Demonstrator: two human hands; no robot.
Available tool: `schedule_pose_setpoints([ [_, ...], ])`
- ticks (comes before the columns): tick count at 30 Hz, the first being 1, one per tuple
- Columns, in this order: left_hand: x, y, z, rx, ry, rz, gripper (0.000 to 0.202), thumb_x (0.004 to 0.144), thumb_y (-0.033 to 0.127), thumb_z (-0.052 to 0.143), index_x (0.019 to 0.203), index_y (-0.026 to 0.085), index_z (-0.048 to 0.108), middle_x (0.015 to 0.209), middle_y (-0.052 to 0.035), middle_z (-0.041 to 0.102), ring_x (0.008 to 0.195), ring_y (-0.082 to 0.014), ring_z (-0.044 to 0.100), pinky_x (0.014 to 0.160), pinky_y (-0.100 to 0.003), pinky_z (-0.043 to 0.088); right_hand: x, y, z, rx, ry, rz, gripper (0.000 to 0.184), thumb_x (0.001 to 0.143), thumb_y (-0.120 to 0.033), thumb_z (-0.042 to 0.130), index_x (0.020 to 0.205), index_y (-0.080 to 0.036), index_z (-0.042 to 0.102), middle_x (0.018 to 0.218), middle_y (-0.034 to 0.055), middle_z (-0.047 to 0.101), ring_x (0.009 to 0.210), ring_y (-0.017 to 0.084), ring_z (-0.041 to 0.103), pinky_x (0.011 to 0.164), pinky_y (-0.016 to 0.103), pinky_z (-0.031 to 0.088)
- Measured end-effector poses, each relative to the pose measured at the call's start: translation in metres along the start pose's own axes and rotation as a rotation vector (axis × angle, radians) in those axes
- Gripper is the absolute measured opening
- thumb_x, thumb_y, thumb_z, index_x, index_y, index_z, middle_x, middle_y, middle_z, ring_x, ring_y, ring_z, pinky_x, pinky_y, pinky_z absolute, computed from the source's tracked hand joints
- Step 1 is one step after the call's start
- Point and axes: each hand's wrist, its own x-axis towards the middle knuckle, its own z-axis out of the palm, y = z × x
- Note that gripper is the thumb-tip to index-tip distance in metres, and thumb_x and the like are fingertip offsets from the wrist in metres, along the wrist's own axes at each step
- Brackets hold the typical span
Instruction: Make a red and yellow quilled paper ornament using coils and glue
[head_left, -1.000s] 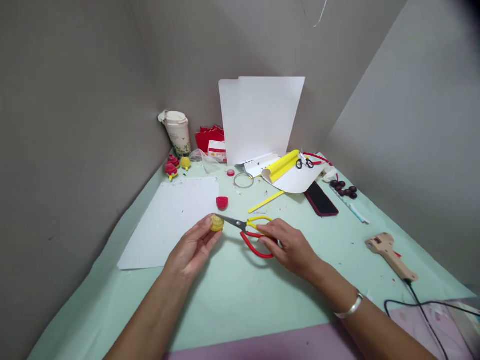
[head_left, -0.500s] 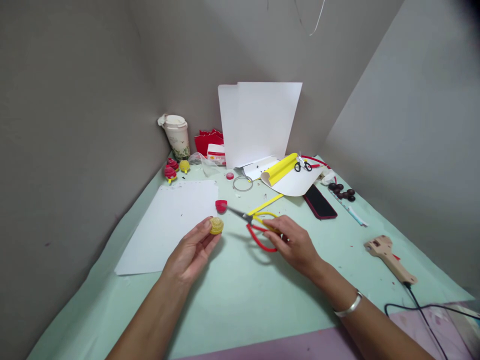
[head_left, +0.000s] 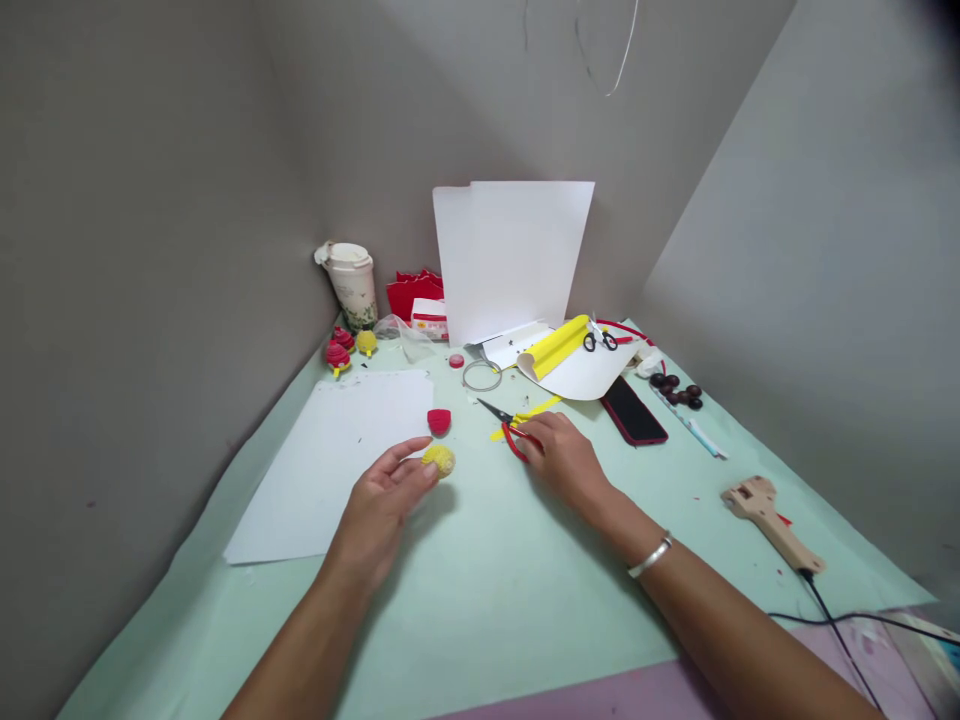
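Note:
My left hand (head_left: 386, 500) pinches a small round yellow ribbed piece (head_left: 439, 461) between thumb and fingers, above the green table cover. Just beyond it lies a small red piece (head_left: 439, 422) of similar ribbed look, by the edge of the white paper sheets (head_left: 337, 450). My right hand (head_left: 562, 455) is closed over the handles of a pair of scissors (head_left: 499, 412), one handle red and one yellow. Their blades point to the far left, low at the table beside a yellow strip (head_left: 546, 405). The fingertips of this hand are partly hidden.
On the right are a glue gun (head_left: 772, 520) with its cable, a phone (head_left: 634, 410) and several dark beads (head_left: 675, 390). Behind stand a cup (head_left: 351, 285), white boards (head_left: 517, 260), a yellow roll (head_left: 555, 347), small scissors (head_left: 600, 341) and a wire ring (head_left: 481, 376). Red and yellow ornaments (head_left: 339, 355) lie back left.
My right hand has carried the scissors away from the left hand, down to the table by the yellow strip. My left hand has turned the yellow piece a little.

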Motion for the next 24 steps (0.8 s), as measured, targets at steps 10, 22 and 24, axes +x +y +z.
schedule_pose_setpoints([
  [10,-0.003,-0.016,0.006,0.878,-0.014,0.688,0.026,0.081,0.024,0.068,0.106,0.031,0.072,0.101,-0.0047,0.073,0.099,-0.0258,0.063,0.095,-0.039,0.044,-0.010,-0.049,0.013,0.847,-0.430,0.209,0.050,0.085,-0.042,0.067,0.129,-0.020,0.057,0.105,0.0072,0.071,0.094,0.021,0.068,0.080,0.035,0.056],
  [22,0.006,-0.028,0.000,1.170,-0.138,0.830,0.039,0.085,0.016,0.055,0.123,0.025,0.060,0.120,-0.0095,0.066,0.116,-0.0289,0.055,0.099,-0.044,0.040,-0.012,-0.037,0.033,0.559,-0.265,-0.157,0.030,0.085,-0.025,0.067,0.115,-0.021,0.065,0.110,0.0056,0.069,0.100,0.019,0.062,0.090,0.035,0.049],
  [24,0.006,-0.029,-0.002,1.182,-0.111,0.780,0.046,0.082,0.013,0.055,0.128,0.023,0.056,0.123,-0.0108,0.063,0.117,-0.0295,0.052,0.100,-0.045,0.040,-0.014,-0.036,0.031,0.520,-0.250,-0.163,0.031,0.084,-0.026,0.068,0.115,-0.020,0.064,0.110,0.0064,0.069,0.101,0.020,0.061,0.091,0.036,0.048],
])
